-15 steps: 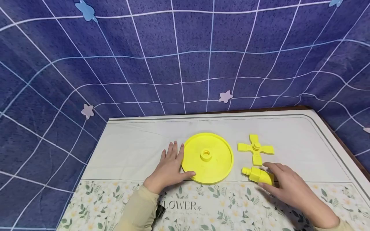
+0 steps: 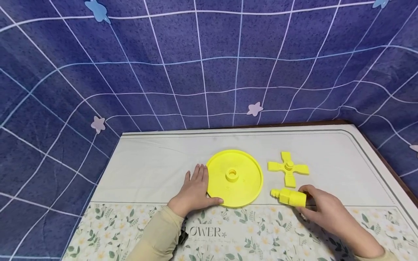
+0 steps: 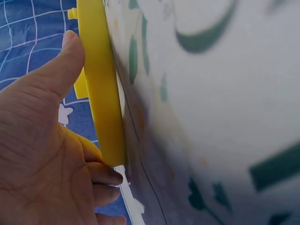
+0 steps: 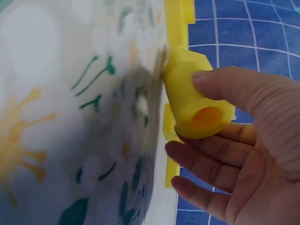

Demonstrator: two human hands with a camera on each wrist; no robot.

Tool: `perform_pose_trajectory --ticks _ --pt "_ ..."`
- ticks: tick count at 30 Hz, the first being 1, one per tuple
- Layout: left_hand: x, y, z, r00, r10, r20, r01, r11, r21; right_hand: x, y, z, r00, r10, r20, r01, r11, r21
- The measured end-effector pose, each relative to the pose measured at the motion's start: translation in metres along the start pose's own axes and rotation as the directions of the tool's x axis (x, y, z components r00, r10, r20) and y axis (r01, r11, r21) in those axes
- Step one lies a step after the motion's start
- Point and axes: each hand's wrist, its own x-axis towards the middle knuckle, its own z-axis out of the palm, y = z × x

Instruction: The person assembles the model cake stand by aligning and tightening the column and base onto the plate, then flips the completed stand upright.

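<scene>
A round yellow tray-like disc (image 2: 243, 192) with a raised rim and a central hollow hub lies on the table. My left hand (image 2: 192, 190) rests against its left edge, fingers straight, thumb touching the front rim; the left wrist view shows the thumb (image 3: 70, 51) over the rim. To the right, my right hand (image 2: 330, 210) pinches a yellow tubular piece (image 2: 289, 197) with a narrow threaded end pointing left. In the right wrist view the thumb presses this piece (image 4: 183, 89) and its round hollow end faces the camera. Just behind it lies a yellow four-armed cross (image 2: 289, 177) with a threaded stud.
A white tablecloth (image 2: 156, 166) with a floral printed front band (image 2: 261, 232) covers the table. Blue gridded fabric (image 2: 222, 72) with star shapes hangs behind and at the sides.
My right hand has turned the tubular piece, so its wide end shows more and its threaded end sits slightly further left. My left fingers have drawn closer together at the disc's edge.
</scene>
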Motion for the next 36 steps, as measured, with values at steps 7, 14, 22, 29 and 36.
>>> perform_pose_trajectory --ticks 7,14,22,29,36 --pt "0.001 -0.001 0.001 1.0 -0.008 0.01 0.009 0.999 -0.033 0.005 -0.01 -0.009 0.969 -0.113 -0.219 0.138 0.986 0.099" --pt "-0.001 -0.002 0.0 1.0 -0.01 0.007 0.011 0.997 -0.079 0.032 -0.036 -0.011 0.923 -0.21 -0.322 0.287 0.934 0.213" --pt "0.001 -0.001 0.001 0.999 -0.021 0.029 0.024 0.996 -0.084 0.07 -0.061 0.001 0.933 -0.206 -0.295 0.306 0.886 0.348" --pt "0.002 0.0 0.001 0.999 -0.026 0.03 0.028 0.997 -0.075 0.094 -0.083 0.007 0.921 -0.29 -0.261 0.358 0.894 0.268" --pt "0.002 -0.002 0.003 0.999 -0.031 0.021 0.032 0.998 -0.061 0.11 -0.102 0.012 0.896 -0.4 -0.193 0.424 0.9 0.106"
